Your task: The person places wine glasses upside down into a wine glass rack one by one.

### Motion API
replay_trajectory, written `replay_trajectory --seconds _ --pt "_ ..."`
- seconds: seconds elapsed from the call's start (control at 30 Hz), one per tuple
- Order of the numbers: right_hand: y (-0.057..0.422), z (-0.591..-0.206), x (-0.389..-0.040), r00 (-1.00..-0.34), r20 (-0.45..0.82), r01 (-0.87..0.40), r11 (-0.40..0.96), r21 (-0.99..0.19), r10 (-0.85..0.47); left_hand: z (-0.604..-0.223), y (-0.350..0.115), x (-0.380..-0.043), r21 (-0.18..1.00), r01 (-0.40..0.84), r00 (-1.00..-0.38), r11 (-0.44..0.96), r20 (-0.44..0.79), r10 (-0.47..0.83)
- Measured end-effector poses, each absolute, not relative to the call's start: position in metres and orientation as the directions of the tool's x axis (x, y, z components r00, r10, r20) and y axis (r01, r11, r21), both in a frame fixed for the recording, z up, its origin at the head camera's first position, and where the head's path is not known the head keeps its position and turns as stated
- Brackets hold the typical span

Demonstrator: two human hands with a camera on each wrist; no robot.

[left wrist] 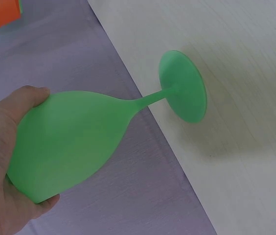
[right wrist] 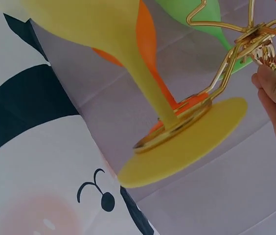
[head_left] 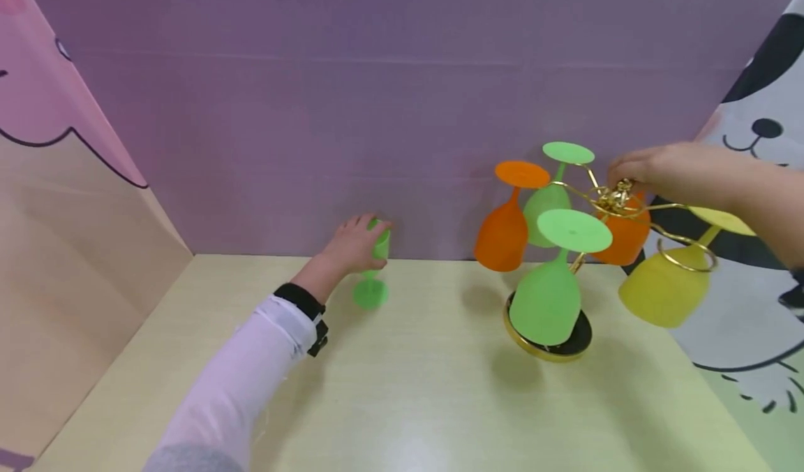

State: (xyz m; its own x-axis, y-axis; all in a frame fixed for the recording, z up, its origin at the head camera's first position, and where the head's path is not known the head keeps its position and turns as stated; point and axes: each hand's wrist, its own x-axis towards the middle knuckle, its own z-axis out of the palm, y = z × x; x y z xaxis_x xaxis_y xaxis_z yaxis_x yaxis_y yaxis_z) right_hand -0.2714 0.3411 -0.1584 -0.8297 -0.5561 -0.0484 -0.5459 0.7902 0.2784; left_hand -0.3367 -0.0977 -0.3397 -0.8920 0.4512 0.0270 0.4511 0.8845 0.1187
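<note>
My left hand [head_left: 356, 243] holds a green plastic goblet [left wrist: 74, 142] round its bowl, thumb and fingers on opposite sides near the rim. The goblet's foot points down at the table; whether it touches cannot be told. At the right, my right hand [head_left: 668, 168] pinches the gold ornamental top [head_left: 618, 196] of a wire glass rack. Upside down on its arms hang an orange goblet [head_left: 501, 238], a front green goblet [head_left: 546, 304], a rear green goblet [head_left: 541, 210], another orange goblet [head_left: 624, 240] and a yellow goblet [head_left: 666, 283].
The rack's round black base with gold rim [head_left: 545, 353] stands on the pale wooden table [head_left: 402, 374]. A purple backdrop [head_left: 377, 109] rises behind the table. Cartoon-printed panels border it at the left [head_left: 75, 200] and the right [head_left: 741, 318].
</note>
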Motion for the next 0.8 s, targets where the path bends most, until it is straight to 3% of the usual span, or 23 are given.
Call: replay_trajectory --seconds 0.43,0.8 --pt "0.329 -0.151 -0.271 -0.821 -0.052 -0.556 0.776 0.298 -0.569 -0.339 -0.098 -0.339 0.108 0.465 -0.885 0.879 0.03 0.464" --pt "0.319 -0.145 -0.272 -0.855 -0.177 -0.518 0.823 0.234 -0.488 -0.34 -0.094 -0.337 0.109 0.472 -0.881 0.875 0.025 0.473"
